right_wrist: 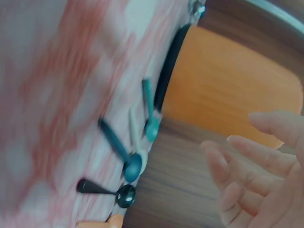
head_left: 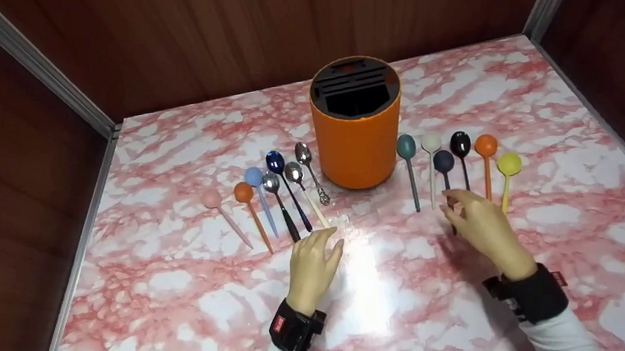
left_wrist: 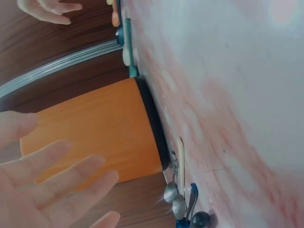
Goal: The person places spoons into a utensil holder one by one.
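My left hand (head_left: 312, 269) hovers near the handle end of a silver spoon with a cream handle (head_left: 294, 171); its fingers are spread and empty in the left wrist view. On the other side, my right hand (head_left: 486, 232) is over the handles of a navy spoon (head_left: 444, 161) and a black spoon (head_left: 461, 144). From the right wrist, those fingers look loosely bent, with nothing between them and the navy spoon (right_wrist: 133, 166) lying apart on the table. Between the two groups of spoons stands an orange cylindrical holder (head_left: 361, 152) with a slotted black top.
Left of the holder lie pink (head_left: 212, 198), orange (head_left: 244, 193), light blue (head_left: 254, 176), dark blue (head_left: 275, 162) and silver spoons. To its right are teal (head_left: 406, 147), pale (head_left: 431, 142), orange (head_left: 485, 146) and yellow (head_left: 509, 164) ones. Wooden panels (head_left: 214, 33) enclose the marbled table (head_left: 189, 331).
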Available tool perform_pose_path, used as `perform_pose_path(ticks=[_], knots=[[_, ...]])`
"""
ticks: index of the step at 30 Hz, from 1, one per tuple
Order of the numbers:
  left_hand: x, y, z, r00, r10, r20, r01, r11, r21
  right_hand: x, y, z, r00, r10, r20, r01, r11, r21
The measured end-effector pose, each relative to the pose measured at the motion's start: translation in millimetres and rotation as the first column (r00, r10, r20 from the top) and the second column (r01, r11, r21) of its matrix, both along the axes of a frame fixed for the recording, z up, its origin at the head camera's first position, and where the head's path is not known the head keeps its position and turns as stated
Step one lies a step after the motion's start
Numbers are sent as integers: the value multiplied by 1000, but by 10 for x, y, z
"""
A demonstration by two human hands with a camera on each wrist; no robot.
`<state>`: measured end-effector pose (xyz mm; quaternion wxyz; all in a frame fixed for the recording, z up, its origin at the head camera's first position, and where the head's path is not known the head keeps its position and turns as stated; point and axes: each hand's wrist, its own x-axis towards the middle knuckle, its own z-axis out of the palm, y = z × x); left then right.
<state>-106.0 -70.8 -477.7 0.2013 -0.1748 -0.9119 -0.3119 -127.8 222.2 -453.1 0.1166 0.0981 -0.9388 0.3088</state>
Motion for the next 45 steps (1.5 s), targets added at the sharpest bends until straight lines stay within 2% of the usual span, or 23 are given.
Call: perform_pose_path(ticks=[5, 10, 15, 26, 35, 42, 45], knots=[[11, -16, 0, 1000, -11, -17, 12, 998, 69, -195, 183, 3, 999, -17, 51, 18, 1000, -19], [31, -48, -16, 1000, 0, 24, -2, 997, 81, -395, 283, -78, 995, -42, 96, 43, 999, -5], [56, -71, -36, 1000, 2, 19, -4, 996, 93, -575, 291, -163, 985, -75, 154, 73, 997, 15], [114, -72, -41, 1000, 11, 12, -12, 996, 85, -833, 289, -236, 933, -153, 326, 135, 988, 77], [120, -40, -46, 999, 6, 45, -10, 996, 86, -945, 354, -260, 921, -120, 370, 106, 993, 57], [121, -36, -63, 999, -5, 35, 2, 997, 73, -904, 399, -211, 865, -27, 501, 102, 987, -123], [123, -48, -70, 1000, -3, 26, 1, 997, 78, -871, 390, -166, 860, -13, 510, 113, 979, -167]])
